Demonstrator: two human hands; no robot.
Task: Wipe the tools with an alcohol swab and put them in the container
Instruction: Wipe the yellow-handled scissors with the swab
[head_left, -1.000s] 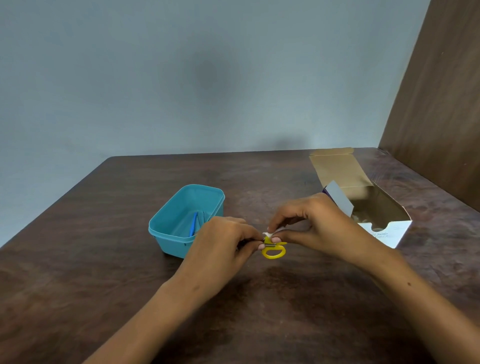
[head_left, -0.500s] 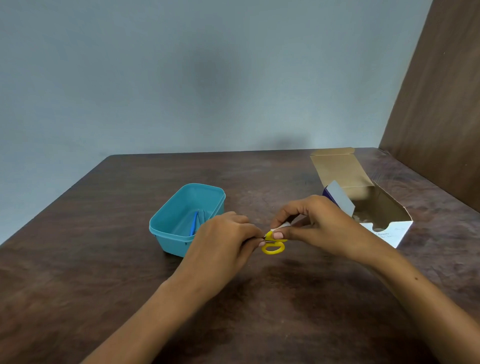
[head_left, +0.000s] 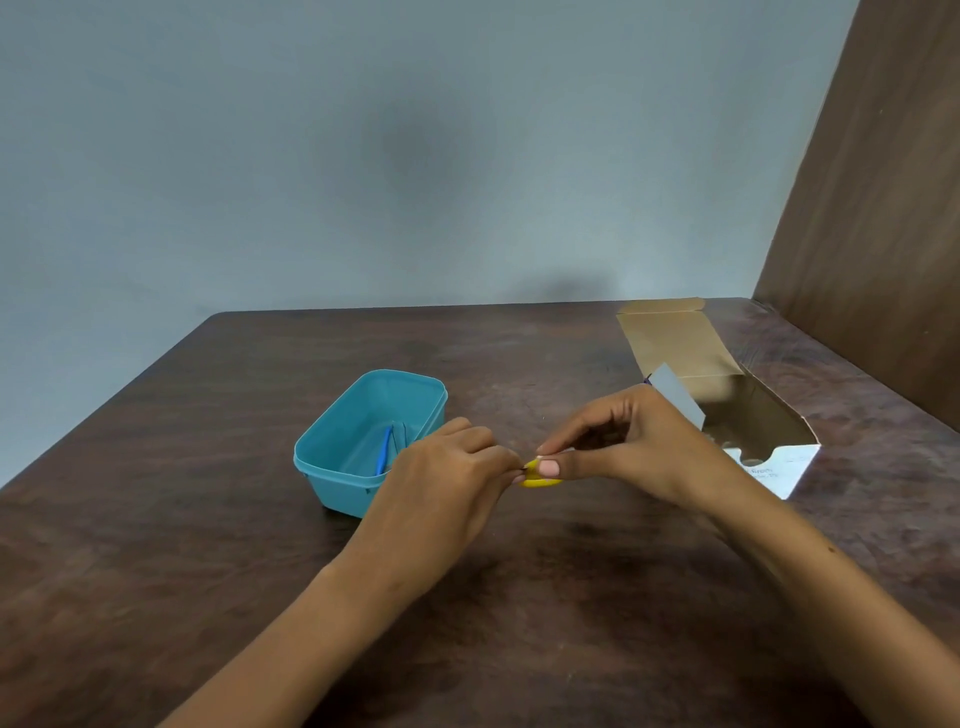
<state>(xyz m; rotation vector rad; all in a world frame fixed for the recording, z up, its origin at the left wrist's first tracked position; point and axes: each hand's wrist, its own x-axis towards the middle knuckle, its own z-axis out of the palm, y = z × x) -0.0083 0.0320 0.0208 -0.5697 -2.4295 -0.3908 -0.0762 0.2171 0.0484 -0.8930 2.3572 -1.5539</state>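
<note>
Tools are the matter here, and going by what lies where, the job looks partly done. Largest is the dark brown wooden tabletop (head_left: 156, 597), bare apart from two boxes. At its right rear lies an opened brown-and-white cardboard box (head_left: 748, 415), flaps up, which I take for the swab supply. Left of centre stands the teal rectangular plastic container (head_left: 332, 452), lid off, with one slim blue tool (head_left: 383, 452) already leaning inside, so at least one piece seems finished. In front of it the left hand (head_left: 441, 483) is curled closed around the hidden end of a small tool with yellow plastic loop handles (head_left: 540, 480), held just above the tabletop, right of the container. The right hand (head_left: 634, 441) pinches thumb and forefinger at those handles; a white sliver there may be the swab, too small to tell. Wiping appears underway; dropping this tool in remains.
</note>
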